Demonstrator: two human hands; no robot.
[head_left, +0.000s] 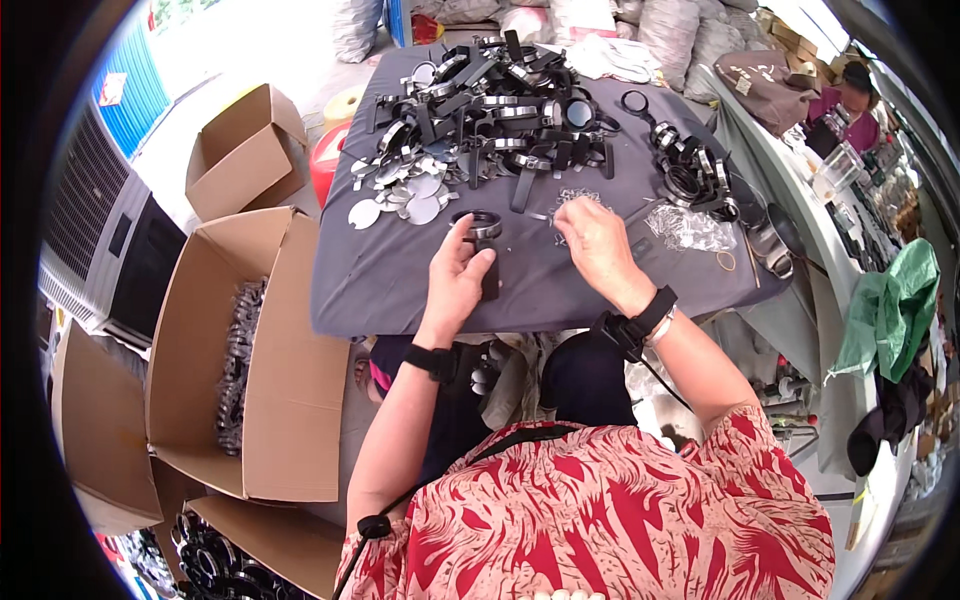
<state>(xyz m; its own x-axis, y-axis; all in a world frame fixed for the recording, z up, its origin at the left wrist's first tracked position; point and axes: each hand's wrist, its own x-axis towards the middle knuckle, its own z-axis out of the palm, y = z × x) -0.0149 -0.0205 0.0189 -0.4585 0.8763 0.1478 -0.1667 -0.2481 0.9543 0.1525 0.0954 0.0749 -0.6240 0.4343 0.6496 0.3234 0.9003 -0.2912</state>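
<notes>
My left hand (455, 280) grips a black ring-shaped part with a flat handle (484, 228) above the near part of the table. The ring faces up, and the handle hangs down beside my fingers. My right hand (603, 250) is closed in a pinch at a small heap of tiny metal pieces (584, 194). A thin silvery strip (538, 215) shows by its fingertips; whether they hold it I cannot tell. Beyond my hands lies a big pile of similar black ringed parts (510, 110). Flat silvery discs (412, 190) are spread at its left.
A grey cloth covers the table (390, 290). More black rings (690, 180) and a clear plastic bag (690, 228) lie at its right. Open cardboard boxes (295, 370) stand on the left, one holding metal parts. Another person (850, 110) sits at the far right bench.
</notes>
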